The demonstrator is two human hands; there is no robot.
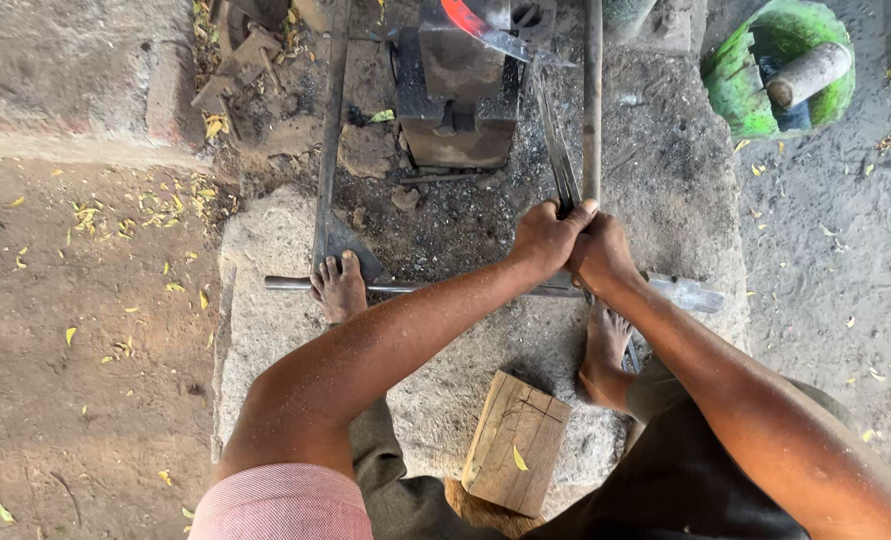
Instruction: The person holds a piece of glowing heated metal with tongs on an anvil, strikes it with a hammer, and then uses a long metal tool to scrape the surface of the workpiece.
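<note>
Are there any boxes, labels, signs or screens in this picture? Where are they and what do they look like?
No boxes, labels, signs or screens show here.
Nearest thing to a container: a round green bucket at the top right, with a pale thick handle poking out.
A plain wooden block lies on the stone slab by the person's knees, with nothing written on it.
Both hands, left hand and right hand, grip long dark tongs.

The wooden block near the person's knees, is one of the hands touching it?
No. Both the left hand and the right hand grip the long tongs, well away from the wooden block.
</note>
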